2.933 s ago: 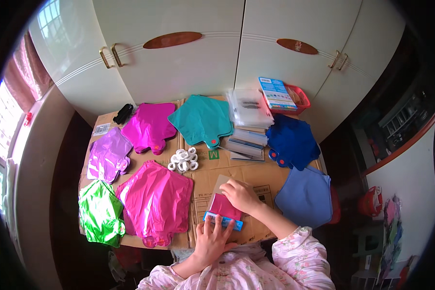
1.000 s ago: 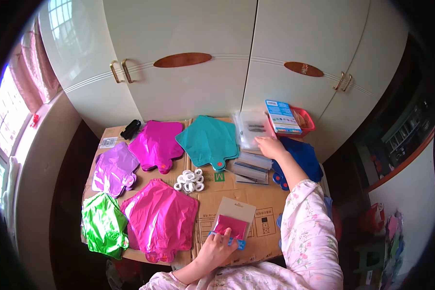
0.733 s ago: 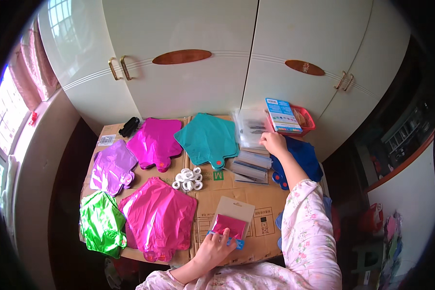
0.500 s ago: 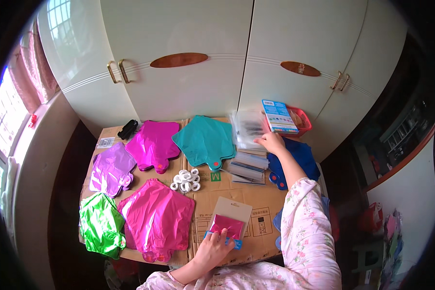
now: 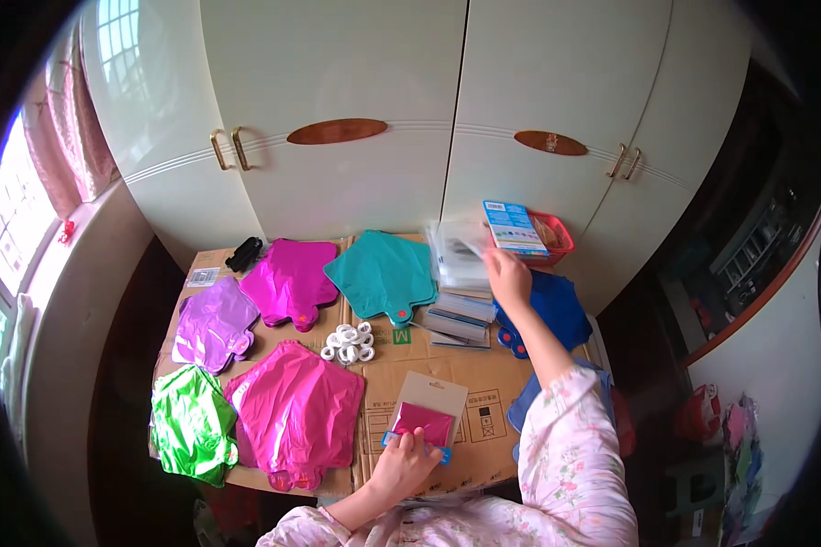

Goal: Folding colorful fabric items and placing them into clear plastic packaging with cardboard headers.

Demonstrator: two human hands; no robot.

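Observation:
My left hand (image 5: 405, 467) lies with bent fingers over the lower part of a pale card with a hang hole (image 5: 436, 392), holding it at the front of the cardboard. A folded magenta foil piece (image 5: 424, 424) sits on that card, and a blue strip (image 5: 443, 453) shows at its lower edge. Stretched out to the back right, my right hand (image 5: 509, 275) pinches the edge of a clear plastic bag on a stack of bags (image 5: 456, 257). Its fingertips are partly hidden behind the hand.
Flat foil balloons lie in piles: teal (image 5: 381, 273), purple-magenta (image 5: 289, 278), lilac (image 5: 212, 324), green (image 5: 192, 424), pink (image 5: 296, 410) and blue (image 5: 556, 310). White rings (image 5: 348, 342) lie mid-cardboard. Cards in stacks (image 5: 461, 319), a red basket (image 5: 556, 239) and a blue-white package (image 5: 514, 228) are back right.
My right hand has drawn slightly nearer and lifts the bag's edge from the stack. My left hand stays on the card. The whole view has shifted a little.

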